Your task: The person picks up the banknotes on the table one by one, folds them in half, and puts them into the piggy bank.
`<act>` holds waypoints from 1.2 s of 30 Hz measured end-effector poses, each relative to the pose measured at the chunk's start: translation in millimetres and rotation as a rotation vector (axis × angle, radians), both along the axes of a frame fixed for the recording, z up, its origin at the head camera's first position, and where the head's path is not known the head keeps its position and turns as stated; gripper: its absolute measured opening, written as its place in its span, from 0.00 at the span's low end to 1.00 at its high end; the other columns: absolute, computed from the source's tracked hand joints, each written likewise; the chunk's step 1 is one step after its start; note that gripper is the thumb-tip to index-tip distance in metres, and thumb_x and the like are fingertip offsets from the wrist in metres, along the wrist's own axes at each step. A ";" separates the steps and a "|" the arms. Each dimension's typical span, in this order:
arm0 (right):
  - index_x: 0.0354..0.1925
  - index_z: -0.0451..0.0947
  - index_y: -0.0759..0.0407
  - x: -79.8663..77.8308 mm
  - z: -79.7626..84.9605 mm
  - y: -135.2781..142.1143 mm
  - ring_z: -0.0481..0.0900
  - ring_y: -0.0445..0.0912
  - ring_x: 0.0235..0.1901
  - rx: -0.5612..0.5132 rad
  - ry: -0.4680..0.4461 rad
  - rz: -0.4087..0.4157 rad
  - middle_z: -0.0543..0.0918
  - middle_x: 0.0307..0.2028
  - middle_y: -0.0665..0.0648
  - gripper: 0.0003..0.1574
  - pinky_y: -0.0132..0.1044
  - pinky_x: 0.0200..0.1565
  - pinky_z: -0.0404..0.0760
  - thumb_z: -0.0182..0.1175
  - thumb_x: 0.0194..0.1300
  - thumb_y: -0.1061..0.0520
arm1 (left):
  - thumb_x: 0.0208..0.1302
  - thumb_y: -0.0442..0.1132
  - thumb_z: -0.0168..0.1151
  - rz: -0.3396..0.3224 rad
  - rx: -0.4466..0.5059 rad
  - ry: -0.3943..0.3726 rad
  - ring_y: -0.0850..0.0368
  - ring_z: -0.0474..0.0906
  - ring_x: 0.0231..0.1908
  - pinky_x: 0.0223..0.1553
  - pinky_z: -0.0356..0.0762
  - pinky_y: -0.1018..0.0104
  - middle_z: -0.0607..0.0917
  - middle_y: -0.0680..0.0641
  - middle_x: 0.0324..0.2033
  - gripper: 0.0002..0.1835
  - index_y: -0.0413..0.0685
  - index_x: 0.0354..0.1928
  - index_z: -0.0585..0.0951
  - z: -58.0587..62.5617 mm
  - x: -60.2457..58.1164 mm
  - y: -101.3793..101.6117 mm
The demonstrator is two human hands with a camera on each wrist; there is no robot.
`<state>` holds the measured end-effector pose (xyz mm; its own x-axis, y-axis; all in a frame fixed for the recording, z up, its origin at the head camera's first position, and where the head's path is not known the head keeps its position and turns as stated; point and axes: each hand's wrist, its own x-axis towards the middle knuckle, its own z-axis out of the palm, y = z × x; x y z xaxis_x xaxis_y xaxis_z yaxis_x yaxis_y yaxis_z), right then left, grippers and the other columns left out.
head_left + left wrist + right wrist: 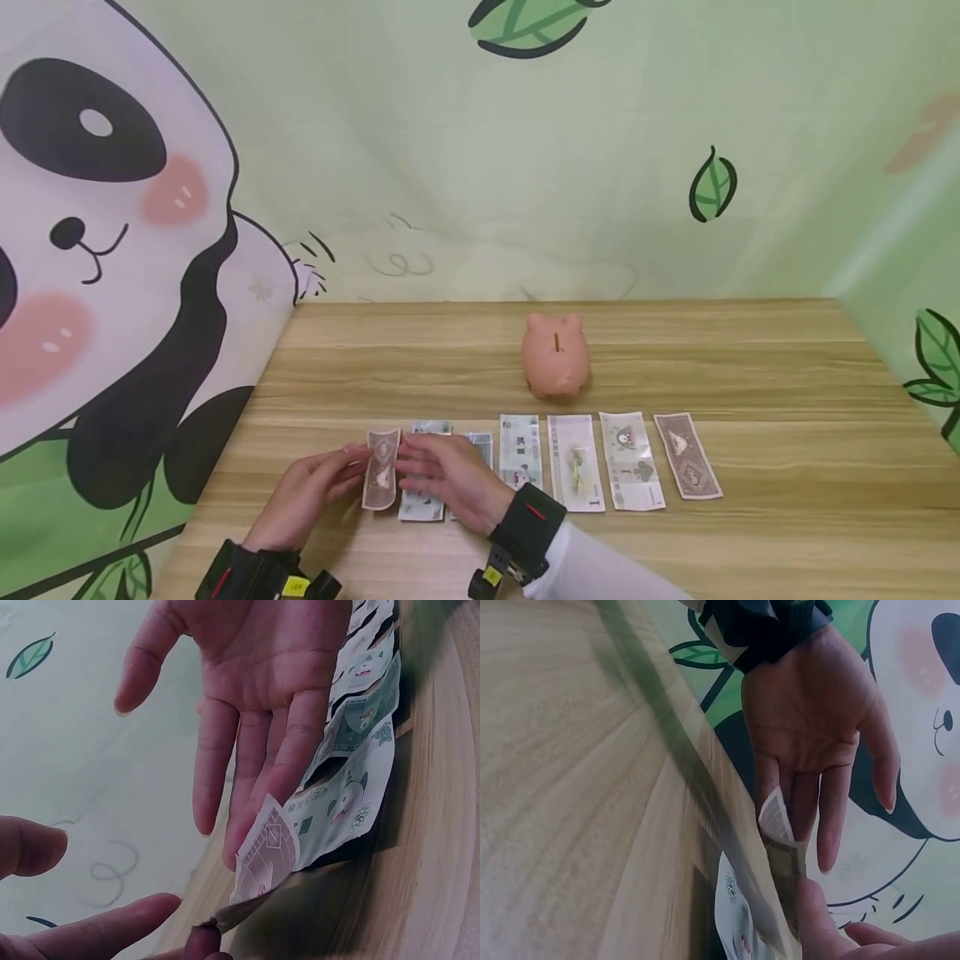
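Note:
Near the front left of the table lies a small brown play banknote (382,471), its ends curling up. My left hand (306,493) is at its left edge with straight fingers touching it. From the other side my right hand (461,477) reaches in, extended fingertips at the right edge. In the left wrist view the note (266,847) bends upward between the fingers of both hands; the right palm (262,667) faces the camera. Beneath and beside the right hand are two blue-green play banknotes (422,507), partly covered by it.
Rightward in a row lie a green-grey note (519,446), a pale note (576,467), another pale note (632,460) and a brown note (687,457). Behind them stands a pink piggy bank (556,362) with a slot on top. A printed cloth backdrop (450,150) borders the wooden table (787,400).

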<state>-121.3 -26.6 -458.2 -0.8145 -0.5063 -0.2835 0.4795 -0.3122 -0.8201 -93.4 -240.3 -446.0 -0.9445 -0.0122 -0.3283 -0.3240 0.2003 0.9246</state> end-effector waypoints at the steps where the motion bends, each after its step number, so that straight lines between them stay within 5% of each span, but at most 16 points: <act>1: 0.68 0.66 0.76 0.7 0.0 0.5 0.76 0.64 0.67 -0.005 0.000 0.000 0.73 0.68 0.75 0.33 0.51 0.67 0.79 0.53 0.78 0.53 | 0.84 0.44 0.45 0.005 0.004 0.003 0.42 0.74 0.70 0.63 0.80 0.63 0.76 0.31 0.69 0.25 0.27 0.65 0.76 -0.2 0.2 -0.1; 10: 0.69 0.65 0.77 6.2 3.4 9.7 0.76 0.64 0.68 -0.054 -0.003 -0.028 0.71 0.69 0.76 0.34 0.49 0.67 0.80 0.53 0.78 0.52 | 0.83 0.43 0.47 0.028 -0.013 0.011 0.48 0.80 0.64 0.61 0.81 0.64 0.78 0.32 0.66 0.24 0.29 0.64 0.78 1.0 -1.5 0.8; 17: 0.72 0.60 0.76 1.5 8.0 32.5 0.79 0.59 0.65 -0.042 0.063 -0.041 0.69 0.71 0.76 0.35 0.49 0.68 0.79 0.48 0.79 0.54 | 0.84 0.41 0.44 -0.039 0.068 0.068 0.50 0.79 0.65 0.63 0.80 0.66 0.75 0.32 0.70 0.24 0.28 0.67 0.74 19.1 -11.6 14.8; 22: 0.70 0.66 0.74 -10.1 13.2 60.0 0.84 0.47 0.52 0.082 0.106 -0.123 0.77 0.64 0.70 0.33 0.40 0.57 0.85 0.55 0.77 0.55 | 0.83 0.40 0.45 -0.153 0.146 0.119 0.47 0.80 0.65 0.65 0.79 0.63 0.75 0.32 0.69 0.24 0.26 0.67 0.73 35.0 -25.1 39.6; 28: 0.64 0.74 0.72 -28.7 19.2 104.2 0.83 0.44 0.45 0.229 0.156 -0.217 0.84 0.49 0.53 0.26 0.37 0.51 0.85 0.57 0.76 0.56 | 0.82 0.44 0.49 -0.314 0.229 0.176 0.40 0.76 0.68 0.69 0.76 0.58 0.75 0.33 0.70 0.26 0.28 0.67 0.74 45.6 -49.4 80.3; 36: 0.59 0.79 0.71 -44.7 31.1 157.8 0.85 0.41 0.37 0.489 0.291 -0.261 0.88 0.40 0.48 0.23 0.36 0.43 0.86 0.63 0.74 0.56 | 0.81 0.44 0.49 -0.434 0.335 0.155 0.39 0.74 0.69 0.70 0.75 0.56 0.75 0.35 0.70 0.25 0.29 0.67 0.74 44.3 -83.1 135.0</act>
